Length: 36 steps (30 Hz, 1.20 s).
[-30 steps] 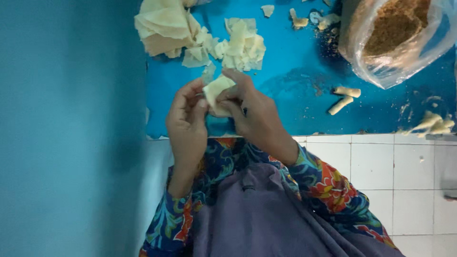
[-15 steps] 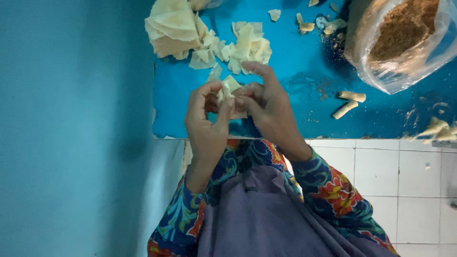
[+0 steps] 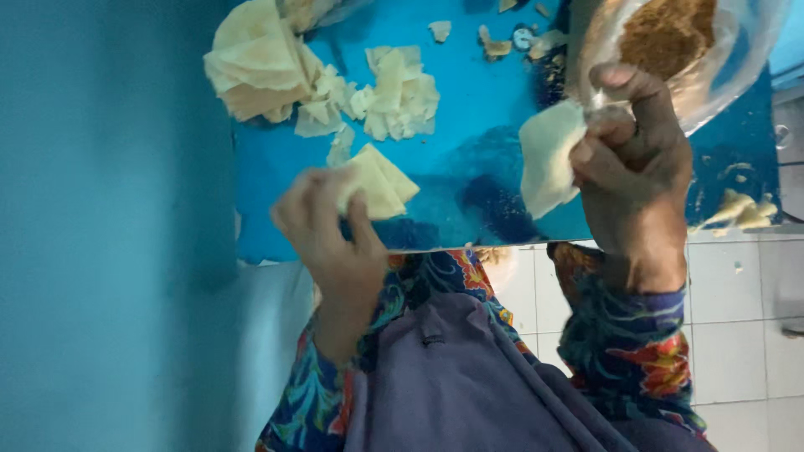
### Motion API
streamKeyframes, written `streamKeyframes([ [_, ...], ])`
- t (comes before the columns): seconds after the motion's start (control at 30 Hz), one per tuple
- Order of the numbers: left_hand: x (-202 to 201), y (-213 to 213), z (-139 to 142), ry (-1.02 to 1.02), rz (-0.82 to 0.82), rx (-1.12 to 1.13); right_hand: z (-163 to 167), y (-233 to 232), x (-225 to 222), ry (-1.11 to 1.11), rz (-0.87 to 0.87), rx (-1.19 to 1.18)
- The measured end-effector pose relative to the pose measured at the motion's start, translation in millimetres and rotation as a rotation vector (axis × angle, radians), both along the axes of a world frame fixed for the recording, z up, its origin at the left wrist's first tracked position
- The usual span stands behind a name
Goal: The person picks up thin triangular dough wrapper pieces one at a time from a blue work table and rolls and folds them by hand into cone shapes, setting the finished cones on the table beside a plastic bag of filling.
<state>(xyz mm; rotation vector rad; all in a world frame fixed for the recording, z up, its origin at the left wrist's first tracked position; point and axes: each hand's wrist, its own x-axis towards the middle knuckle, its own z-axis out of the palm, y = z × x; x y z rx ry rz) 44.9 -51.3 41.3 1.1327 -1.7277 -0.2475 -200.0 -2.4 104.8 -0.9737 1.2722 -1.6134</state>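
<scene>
Left hand (image 3: 331, 230): my grip pinches a small stack of pale wrappers (image 3: 377, 184) at its near end; the rest sticks out past my fingers over the blue bench (image 3: 469, 159).
Right hand (image 3: 632, 159): my grip is closed on one pale sheet (image 3: 546, 155), which hangs out to the left of my fingers.
Bag: a clear bag of brown filling (image 3: 670, 38) sits just behind my right hand.
Pile: more pale wrappers (image 3: 268, 67) lie heaped at the far left of the bench, well apart from my hands.

A blue table (image 3: 469, 151) carries pale wrapper stacks (image 3: 260, 67) and scraps (image 3: 398, 100).
</scene>
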Motion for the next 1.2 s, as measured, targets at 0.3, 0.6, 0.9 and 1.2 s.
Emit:
streamKeyframes([
  [0.3,-52,30,1,0.597,-0.543,0.550,-24,20,33,0.110,0.076,0.145],
  [0.6,-61,31,-22,0.847,-0.584,0.762,-42,28,41,0.158,0.037,0.160],
  [0.9,-58,38,-14,0.548,-0.553,0.670,-49,28,35,0.140,0.022,0.156],
  [1.2,-55,36,-18,0.437,-0.531,0.574,-50,25,27,0.062,0.019,0.175],
])
